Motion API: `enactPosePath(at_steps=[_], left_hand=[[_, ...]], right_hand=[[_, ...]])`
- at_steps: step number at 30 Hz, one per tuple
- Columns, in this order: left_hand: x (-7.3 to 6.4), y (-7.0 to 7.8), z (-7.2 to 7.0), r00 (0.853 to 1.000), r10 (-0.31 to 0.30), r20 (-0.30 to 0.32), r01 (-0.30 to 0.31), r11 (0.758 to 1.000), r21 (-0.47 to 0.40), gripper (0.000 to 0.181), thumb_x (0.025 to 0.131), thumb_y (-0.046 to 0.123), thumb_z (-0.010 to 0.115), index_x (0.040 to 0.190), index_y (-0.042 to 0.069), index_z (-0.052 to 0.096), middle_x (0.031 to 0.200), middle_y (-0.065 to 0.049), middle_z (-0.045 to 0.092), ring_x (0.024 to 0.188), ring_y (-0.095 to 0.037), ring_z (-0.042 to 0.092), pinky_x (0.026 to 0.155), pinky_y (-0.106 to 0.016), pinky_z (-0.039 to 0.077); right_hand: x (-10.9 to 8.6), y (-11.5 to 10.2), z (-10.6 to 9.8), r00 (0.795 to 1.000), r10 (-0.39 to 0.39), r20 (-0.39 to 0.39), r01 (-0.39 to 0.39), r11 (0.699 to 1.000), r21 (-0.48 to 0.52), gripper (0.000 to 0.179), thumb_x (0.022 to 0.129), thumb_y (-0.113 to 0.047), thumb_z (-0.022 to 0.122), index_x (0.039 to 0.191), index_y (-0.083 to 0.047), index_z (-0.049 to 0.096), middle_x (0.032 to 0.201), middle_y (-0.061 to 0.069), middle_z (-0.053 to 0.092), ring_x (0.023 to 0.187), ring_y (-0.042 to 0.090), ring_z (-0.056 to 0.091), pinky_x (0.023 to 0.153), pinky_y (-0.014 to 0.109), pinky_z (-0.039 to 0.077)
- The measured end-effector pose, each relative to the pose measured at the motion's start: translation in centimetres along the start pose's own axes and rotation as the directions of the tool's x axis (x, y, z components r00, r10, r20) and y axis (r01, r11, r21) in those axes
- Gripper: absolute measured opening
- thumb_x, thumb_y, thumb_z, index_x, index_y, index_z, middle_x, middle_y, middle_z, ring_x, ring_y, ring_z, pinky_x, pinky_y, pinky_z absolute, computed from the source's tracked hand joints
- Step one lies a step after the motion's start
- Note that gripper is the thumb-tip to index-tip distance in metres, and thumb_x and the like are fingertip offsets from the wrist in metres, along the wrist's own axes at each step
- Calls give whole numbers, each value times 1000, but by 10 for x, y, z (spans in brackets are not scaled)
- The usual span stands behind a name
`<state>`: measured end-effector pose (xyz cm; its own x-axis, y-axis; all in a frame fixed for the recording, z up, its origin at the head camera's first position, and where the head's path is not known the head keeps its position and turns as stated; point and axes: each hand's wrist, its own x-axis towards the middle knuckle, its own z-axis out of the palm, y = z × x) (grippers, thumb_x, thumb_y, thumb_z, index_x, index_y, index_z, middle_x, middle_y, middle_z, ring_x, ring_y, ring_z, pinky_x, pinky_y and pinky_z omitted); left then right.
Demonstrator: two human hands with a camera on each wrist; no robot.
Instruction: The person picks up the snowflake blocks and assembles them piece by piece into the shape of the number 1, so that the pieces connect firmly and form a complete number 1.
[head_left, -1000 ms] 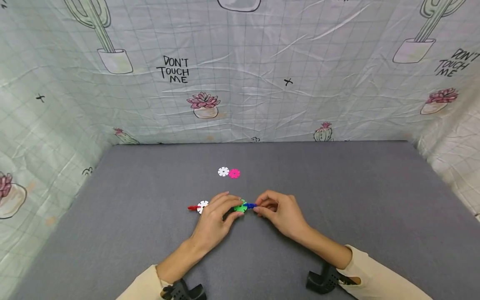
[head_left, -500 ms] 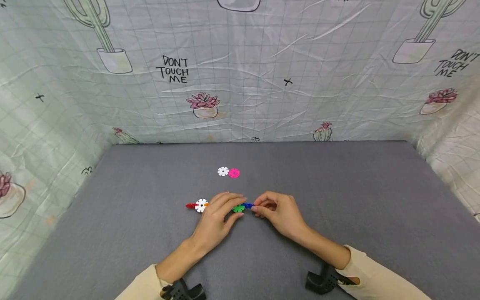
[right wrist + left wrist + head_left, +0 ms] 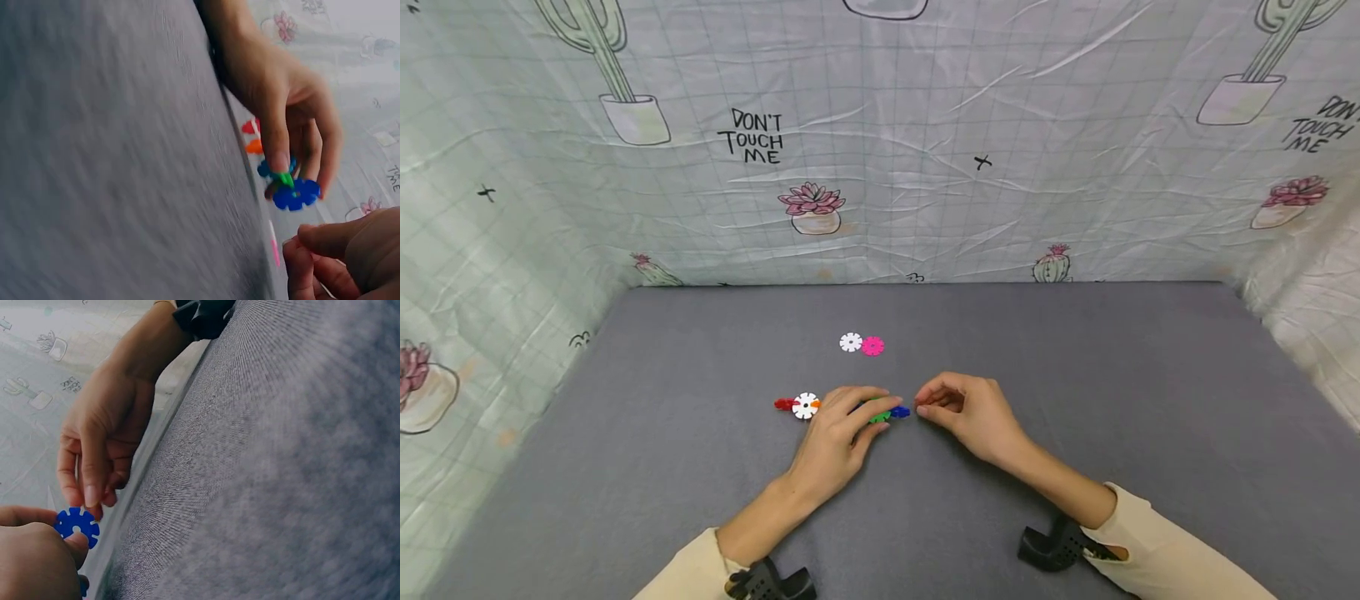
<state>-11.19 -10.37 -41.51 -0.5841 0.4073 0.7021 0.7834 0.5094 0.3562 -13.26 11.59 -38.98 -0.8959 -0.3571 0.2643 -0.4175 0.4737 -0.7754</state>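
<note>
A chain of slotted plastic building discs lies crosswise in the head view. Its left end shows a red disc [image 3: 785,404] seen edge-on and a white disc [image 3: 802,400] with a bit of orange beside it. My left hand [image 3: 835,433] covers the chain's middle and holds a green disc [image 3: 880,417] between thumb and fingers. At the right end a blue disc [image 3: 297,195] sticks out, slotted onto the green one. My right hand [image 3: 976,417] is just right of this blue disc, fingers loosely bent, thumb and forefinger tips close together with nothing between them.
Farther back on the grey table [image 3: 1075,350] lie a loose white disc [image 3: 851,342] and a pink disc [image 3: 872,346], side by side. A printed cloth [image 3: 910,208] hangs behind and at both sides of the table.
My right hand has let go of the blue disc and drawn slightly right and away. My left hand stays on the chain, where the blue disc's end now shows.
</note>
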Motion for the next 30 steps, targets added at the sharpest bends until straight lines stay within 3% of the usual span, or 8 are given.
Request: enactPosePath(at_steps=[6, 16, 30], left_hand=[[-1, -1, 1, 1000, -1, -7, 1, 1000, 8, 37, 80, 4, 75, 116, 13, 68, 110, -4, 64, 98, -21, 59, 85, -38, 45], [-2, -2, 2, 1000, -6, -19, 7, 1000, 16, 36, 80, 3, 75, 115, 12, 68, 109, -3, 64, 97, -20, 60, 84, -38, 46], [-3, -2, 2, 1000, -22, -17, 22, 1000, 5, 36, 80, 3, 75, 114, 12, 68, 109, -4, 64, 98, -21, 59, 84, -39, 46]], right_hand=[[18, 1, -5, 999, -31, -22, 30, 999, -43, 12, 83, -11, 76, 93, -14, 71, 85, -7, 68, 74, 7, 63, 64, 25, 53], [52, 9, 4, 999, 29, -43, -31, 998, -63, 15, 84, -14, 76, 97, -12, 71, 87, -5, 69, 78, 9, 63, 70, 29, 53], [77, 12, 21, 999, 17, -49, -21, 996, -81, 22, 80, -17, 79, 100, -10, 73, 90, 2, 71, 81, 13, 63, 71, 32, 50]])
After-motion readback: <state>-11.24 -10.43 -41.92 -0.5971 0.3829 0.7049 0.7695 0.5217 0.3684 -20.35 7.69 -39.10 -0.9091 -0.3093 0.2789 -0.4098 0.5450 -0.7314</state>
